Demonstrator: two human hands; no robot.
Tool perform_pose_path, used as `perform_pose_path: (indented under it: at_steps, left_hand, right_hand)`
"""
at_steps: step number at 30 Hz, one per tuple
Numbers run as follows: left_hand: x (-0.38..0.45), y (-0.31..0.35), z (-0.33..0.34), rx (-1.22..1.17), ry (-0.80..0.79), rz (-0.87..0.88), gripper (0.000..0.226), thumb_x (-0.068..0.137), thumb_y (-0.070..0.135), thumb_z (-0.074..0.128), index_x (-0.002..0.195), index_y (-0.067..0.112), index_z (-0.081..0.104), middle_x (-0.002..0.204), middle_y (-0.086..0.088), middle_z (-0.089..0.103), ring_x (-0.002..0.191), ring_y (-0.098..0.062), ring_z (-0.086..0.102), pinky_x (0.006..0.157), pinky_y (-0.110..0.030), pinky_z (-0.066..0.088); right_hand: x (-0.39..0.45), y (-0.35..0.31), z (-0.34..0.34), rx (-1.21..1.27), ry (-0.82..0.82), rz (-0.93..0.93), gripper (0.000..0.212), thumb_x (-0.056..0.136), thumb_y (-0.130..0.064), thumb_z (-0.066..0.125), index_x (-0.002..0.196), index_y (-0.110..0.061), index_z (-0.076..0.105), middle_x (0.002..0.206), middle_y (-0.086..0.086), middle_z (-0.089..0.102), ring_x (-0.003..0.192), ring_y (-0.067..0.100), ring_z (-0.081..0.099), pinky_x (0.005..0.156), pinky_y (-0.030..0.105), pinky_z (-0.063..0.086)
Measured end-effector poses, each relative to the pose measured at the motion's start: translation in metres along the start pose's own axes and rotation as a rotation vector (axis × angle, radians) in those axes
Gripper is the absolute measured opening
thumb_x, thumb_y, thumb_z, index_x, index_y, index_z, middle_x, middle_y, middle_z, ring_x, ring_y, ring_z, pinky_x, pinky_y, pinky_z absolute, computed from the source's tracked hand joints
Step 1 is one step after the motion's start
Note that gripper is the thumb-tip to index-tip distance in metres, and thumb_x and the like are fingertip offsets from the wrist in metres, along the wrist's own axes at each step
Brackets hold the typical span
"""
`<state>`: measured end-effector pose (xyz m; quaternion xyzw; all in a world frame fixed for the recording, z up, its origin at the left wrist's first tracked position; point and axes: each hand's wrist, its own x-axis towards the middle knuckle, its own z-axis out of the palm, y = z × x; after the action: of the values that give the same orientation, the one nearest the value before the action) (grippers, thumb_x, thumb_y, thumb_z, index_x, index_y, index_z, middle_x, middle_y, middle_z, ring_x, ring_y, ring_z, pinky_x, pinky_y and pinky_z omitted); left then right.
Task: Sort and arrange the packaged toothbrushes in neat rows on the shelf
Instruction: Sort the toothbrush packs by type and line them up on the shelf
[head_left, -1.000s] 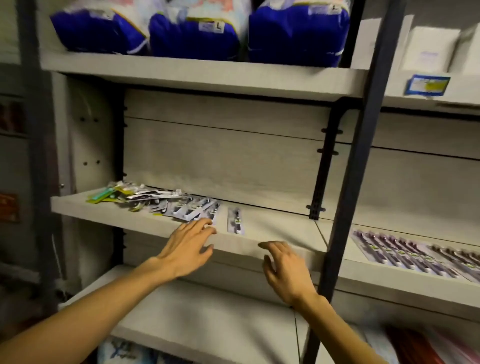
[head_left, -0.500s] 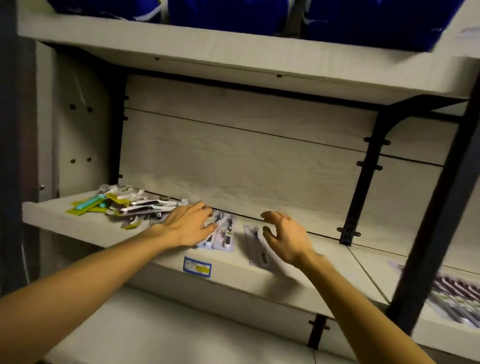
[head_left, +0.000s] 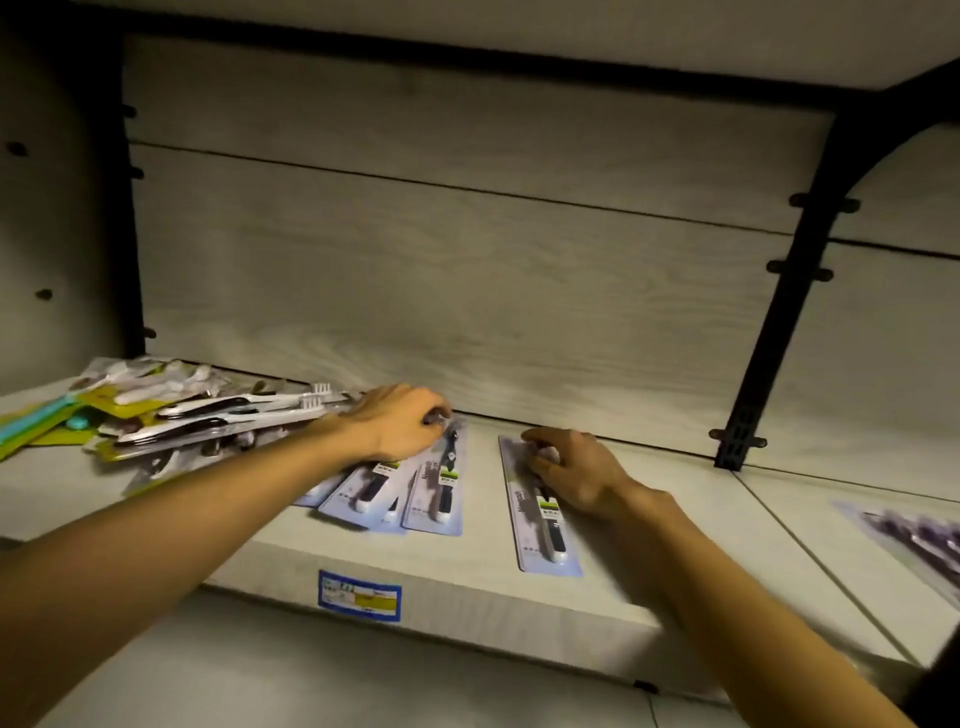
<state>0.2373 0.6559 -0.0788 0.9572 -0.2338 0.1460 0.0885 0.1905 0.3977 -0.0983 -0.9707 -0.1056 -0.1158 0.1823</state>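
A pale wooden shelf (head_left: 649, 525) was seen across the lower half of the frame, closed behind by a planked back panel (head_left: 467, 270) and braced at the right by a black bracket (head_left: 779, 312). At the left of the shelf a loose heap (head_left: 171, 415) of packaged toothbrushes was spread, the packs crossed at many angles, with green and teal cards at the far left edge. Just right of the heap, in the lower centre, a small fan of packs (head_left: 405, 493) had been laid, their long axes running from the shelf's front edge towards the back panel but splayed and overlapping at their near ends. A single pack (head_left: 543, 525) was set apart to the right of that fan, its long axis likewise front to back. A further row (head_left: 914, 535) was blurred at the right edge. The left hand (head_left: 400, 426) was rested on the far ends of the fanned packs, fingers curled down over them; whether a pack was pinched could not be told. The right hand (head_left: 576, 470) was laid over the far half of the single pack, fingers bent and pressed on it, the near half left uncovered. The coming move was judged to turn on the fan lying left of the single pack: the left hand was the nearer to it, and the splayed packs would need to be turned parallel to the single one.
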Motion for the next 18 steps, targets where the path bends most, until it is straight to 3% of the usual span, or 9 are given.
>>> perform_pose_path:
  at_steps: [7, 11, 18]
  left_hand:
    - [0.021, 0.005, -0.007, -0.129, 0.058, 0.035, 0.025, 0.088, 0.030, 0.069, 0.113, 0.031, 0.073, 0.111, 0.009, 0.074, 0.103, -0.014, 0.068, 0.090, -0.032, 0.054]
    - [0.035, 0.018, -0.021, -0.286, 0.123, 0.084, 0.021, 0.084, 0.027, 0.076, 0.105, 0.024, 0.077, 0.099, 0.006, 0.077, 0.094, -0.010, 0.070, 0.086, -0.029, 0.054]
    - [0.048, 0.062, 0.010, -0.254, 0.057, 0.118, 0.034, 0.080, 0.041, 0.080, 0.108, 0.022, 0.074, 0.091, 0.005, 0.076, 0.089, -0.012, 0.071, 0.085, -0.030, 0.055]
  right_hand:
    - [0.003, 0.012, 0.002, 0.083, 0.003, 0.035, 0.031, 0.093, -0.015, 0.050, 0.120, -0.015, 0.065, 0.096, 0.007, 0.073, 0.092, 0.031, 0.065, 0.087, 0.041, 0.053]
    - [0.004, 0.013, 0.002, 0.069, 0.003, 0.056, 0.041, 0.095, -0.018, 0.052, 0.135, -0.023, 0.060, 0.115, 0.006, 0.071, 0.108, 0.028, 0.063, 0.090, 0.030, 0.048]
    - [-0.001, 0.013, -0.007, 0.107, 0.010, 0.110, 0.040, 0.099, -0.016, 0.046, 0.137, -0.018, 0.059, 0.134, 0.005, 0.063, 0.121, 0.024, 0.057, 0.101, 0.030, 0.042]
